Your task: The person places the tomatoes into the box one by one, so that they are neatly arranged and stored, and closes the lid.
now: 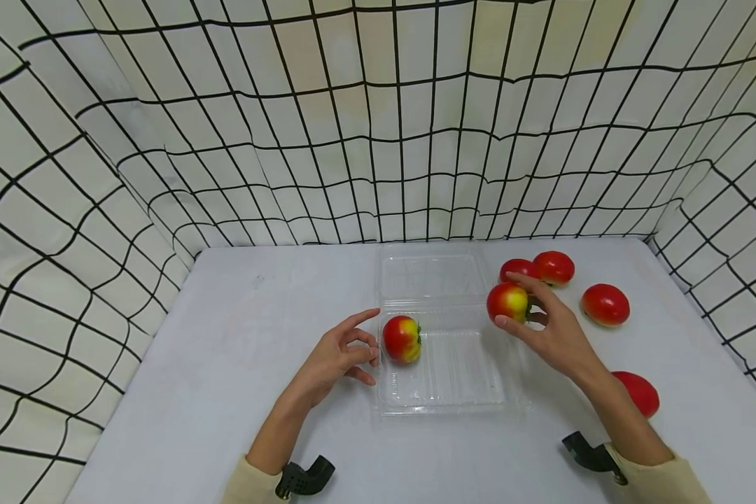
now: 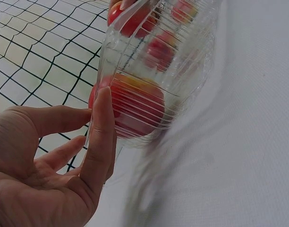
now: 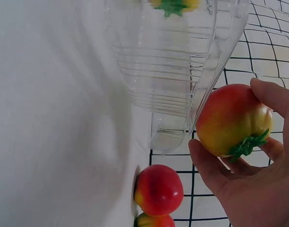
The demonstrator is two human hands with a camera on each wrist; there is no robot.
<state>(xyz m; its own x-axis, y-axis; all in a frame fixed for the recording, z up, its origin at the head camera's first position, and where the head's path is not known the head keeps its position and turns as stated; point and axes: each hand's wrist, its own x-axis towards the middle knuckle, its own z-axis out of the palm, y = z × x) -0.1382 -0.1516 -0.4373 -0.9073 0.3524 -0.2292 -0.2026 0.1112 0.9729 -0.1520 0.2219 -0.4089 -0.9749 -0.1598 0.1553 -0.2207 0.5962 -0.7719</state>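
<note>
In the head view my right hand [image 1: 561, 339] holds a red and yellow tomato [image 1: 504, 302] between thumb and fingers, over the right rim of a clear plastic clamshell box [image 1: 460, 409]. The right wrist view shows this tomato [image 3: 232, 120] close beside the box wall, its green leafy top towards the palm. Another tomato [image 1: 401, 339] lies inside the box at its left end. Beside that end is my left hand [image 1: 343, 353], fingers loosely bent. In the left wrist view its fingertips are right at the rim and outer wall of the box [image 2: 177, 101].
Several red tomatoes lie on the white table right of the box, among them one at the back [image 1: 553, 267], one farther right [image 1: 605, 304] and one beside my right forearm [image 1: 636, 393]. The box lid [image 1: 431, 276] lies folded back. Black netting [image 1: 400, 140] surrounds the table.
</note>
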